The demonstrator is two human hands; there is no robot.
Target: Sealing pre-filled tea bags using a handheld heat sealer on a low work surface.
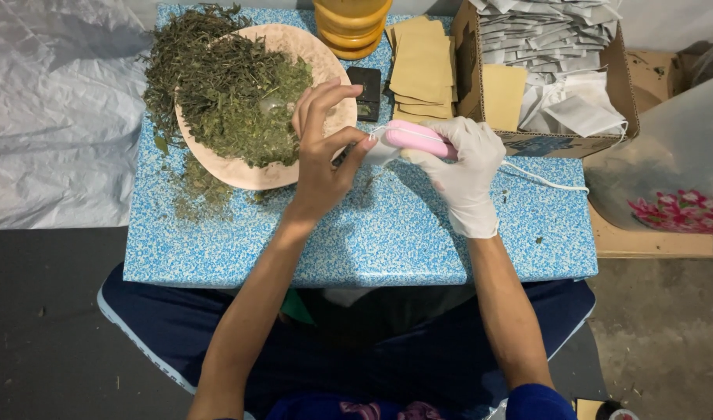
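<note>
Fingers of the bare left hand (321, 159) pinch a small white sachet (383, 148) near the table's (387, 233) middle, thumb and forefinger closed on its edge. Touching it from the right, the gloved right hand (465, 175) grips a pink handheld sealer (418, 138) (its white cord trails toward the right edge). Just beyond the left hand sits a pink plate (294, 47) heaped with dried green leaves (232, 97). Tan pouches (422, 70) and a cardboard box (558, 142) line the far edge.
</note>
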